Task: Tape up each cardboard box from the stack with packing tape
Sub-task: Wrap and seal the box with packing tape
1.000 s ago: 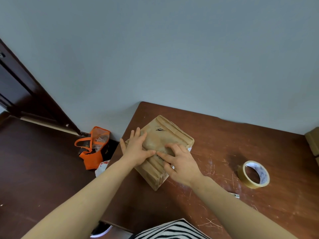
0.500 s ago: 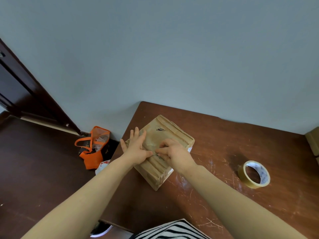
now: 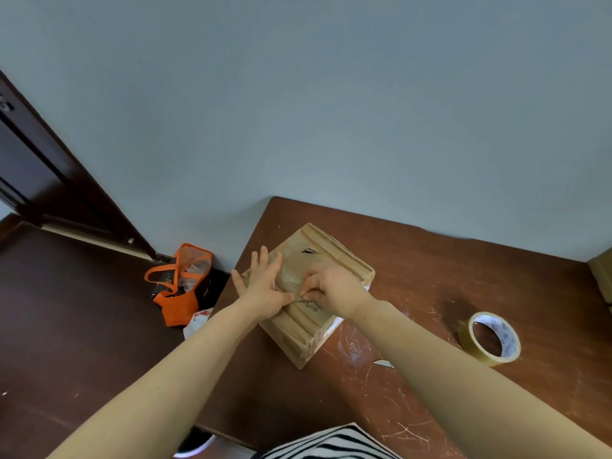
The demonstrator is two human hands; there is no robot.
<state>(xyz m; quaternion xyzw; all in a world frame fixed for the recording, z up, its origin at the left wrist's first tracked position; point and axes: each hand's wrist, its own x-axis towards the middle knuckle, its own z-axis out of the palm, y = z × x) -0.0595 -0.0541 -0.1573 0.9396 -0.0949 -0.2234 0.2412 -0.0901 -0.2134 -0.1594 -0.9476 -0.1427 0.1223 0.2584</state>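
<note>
A flat brown cardboard box [image 3: 331,250], glossy with tape on top, lies on the left part of the wooden table [image 3: 463,276]. My left hand [image 3: 265,289] presses flat on the box's left side, fingers straight. My right hand [image 3: 334,289] rests on the box's middle with its fingers curled; its fingertips pinch a thin edge of tape [image 3: 299,301] right by my left thumb. A roll of packing tape [image 3: 463,336] lies on the table to the right, apart from both hands.
Another cardboard box [image 3: 601,276] shows at the right edge. A small white scrap [image 3: 382,362] lies near my right forearm. An orange bag [image 3: 178,283] sits on the floor left of the table. The wall runs behind the table, and striped cloth [image 3: 331,442] is at the bottom.
My right hand went from lying flat on the box to curling its fingers and pinching at the tape near my left thumb. My left hand and the box stayed put.
</note>
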